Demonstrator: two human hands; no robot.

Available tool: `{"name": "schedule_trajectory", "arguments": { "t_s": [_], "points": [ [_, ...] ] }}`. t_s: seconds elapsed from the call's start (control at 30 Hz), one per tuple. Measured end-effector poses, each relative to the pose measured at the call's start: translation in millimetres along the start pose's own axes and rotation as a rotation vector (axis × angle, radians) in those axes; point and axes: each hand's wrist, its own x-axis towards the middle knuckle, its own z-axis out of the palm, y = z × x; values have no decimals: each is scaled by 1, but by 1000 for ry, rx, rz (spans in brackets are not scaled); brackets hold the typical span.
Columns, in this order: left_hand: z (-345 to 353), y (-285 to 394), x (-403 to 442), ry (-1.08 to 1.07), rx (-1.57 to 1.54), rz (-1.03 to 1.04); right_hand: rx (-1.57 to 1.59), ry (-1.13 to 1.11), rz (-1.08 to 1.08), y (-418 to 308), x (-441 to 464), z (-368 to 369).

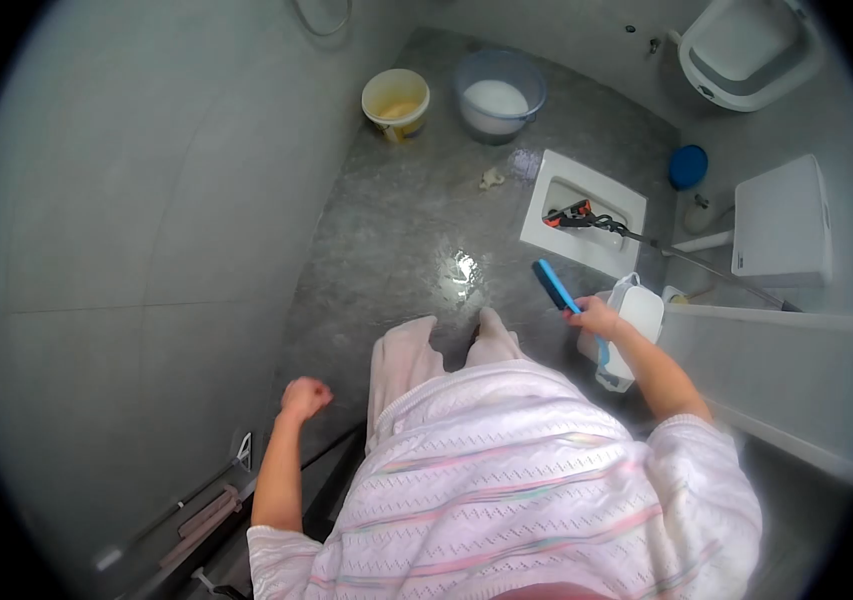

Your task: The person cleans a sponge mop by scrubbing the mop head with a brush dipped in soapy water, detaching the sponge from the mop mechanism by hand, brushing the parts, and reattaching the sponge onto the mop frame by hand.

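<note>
My right hand (598, 318) grips a blue scrub brush (552, 284) with dark bristles, holding it above the grey floor. The brush head points up and left, and its handle runs back under my hand. Just below that hand is a white lidded bin (638, 312), partly covered by my forearm. On the other side, my left hand (306, 397) hangs near the wall with its fingers curled in, and nothing shows in it.
A squat toilet (536, 222) has an orange-and-black mop head (568, 214) lying in it. Behind stand a yellowish bucket (396, 125) and a grey-blue tub (491, 122). A crumpled cloth (491, 179) lies on the wet floor (396, 220). At right are a blue basin (687, 167) and cistern (778, 225).
</note>
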Motion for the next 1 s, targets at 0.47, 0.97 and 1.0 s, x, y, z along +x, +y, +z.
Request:
{"name": "schedule_trajectory", "arguments": {
  "t_s": [0.47, 0.97, 1.0],
  "points": [
    [-43, 172, 137, -366, 102, 447, -437, -366, -11, 3, 53, 57],
    [-126, 70, 155, -1389, -593, -237, 527, -777, 684, -43, -57, -27],
    [-114, 67, 150, -1443, -638, -350, 630, -785, 576, -31, -61, -28]
  ]
}}
